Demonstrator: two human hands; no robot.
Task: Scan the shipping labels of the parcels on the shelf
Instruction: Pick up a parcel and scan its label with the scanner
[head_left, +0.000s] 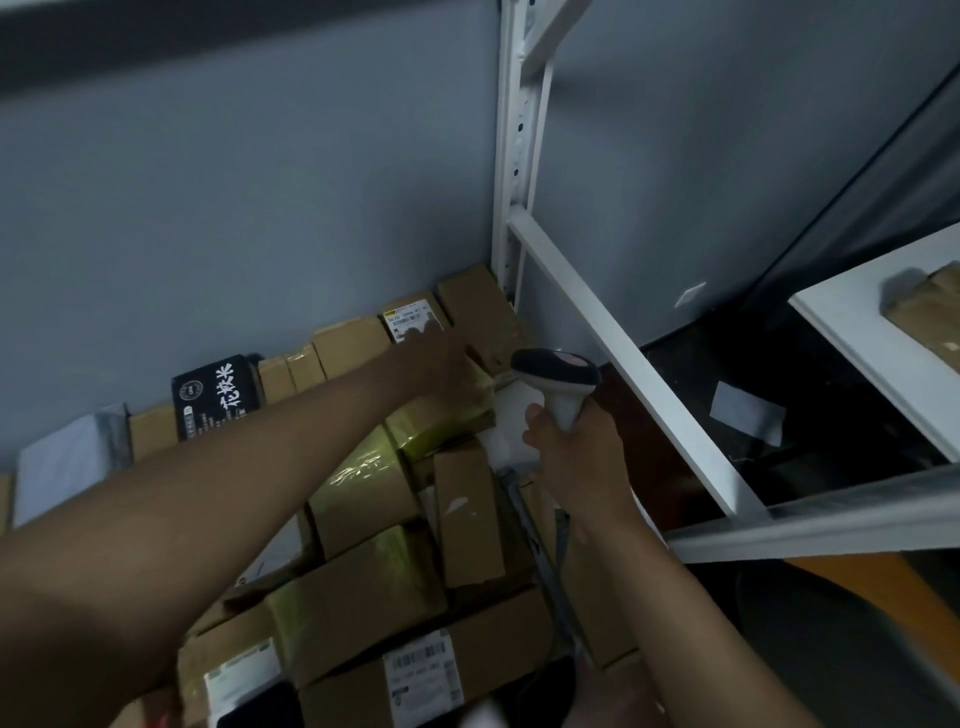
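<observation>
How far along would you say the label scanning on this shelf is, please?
Nothing shows which labels are already scanned. In hand: the right hand grips the scanner, aimed towards the back corner, while the left hand reaches onto the boxes by the labelled box. Left: at least the near boxes with labels facing up, plus the black box.

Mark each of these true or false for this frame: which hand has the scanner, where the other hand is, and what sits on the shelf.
1. The right hand grips the barcode scanner. True.
2. The left hand hangs idle below the shelf. False: it reaches to a cardboard parcel near the back wall, by its shipping label.
3. A black box with white characters stands among the parcels. True.
4. The shelf frame is dark wood. False: it is white metal.
</observation>
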